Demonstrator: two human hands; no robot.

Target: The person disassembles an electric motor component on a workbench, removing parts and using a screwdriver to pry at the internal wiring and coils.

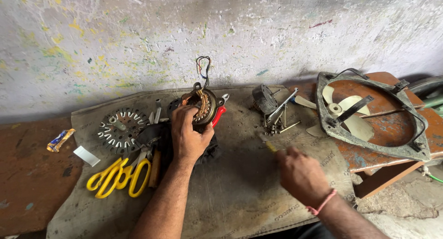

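- Soft, even daylight; moderately bright, with no glare or hard highlights.
- The wall is the brightest part; a dark band of shadow runs where it meets the desk.
- The right hand is slightly motion-blurred; the left hand is sharp.
- Wide-angle lens bends lines near the edges, and the corners look softer.

I have a single view, from a camera worn on the person's head. It looks down and forward at a steep angle over a workbench covered with grey sacking, facing a paint-flecked wall that fills the upper third. It sits close: both forearms enter from the bottom edge. No second view overlaps it.
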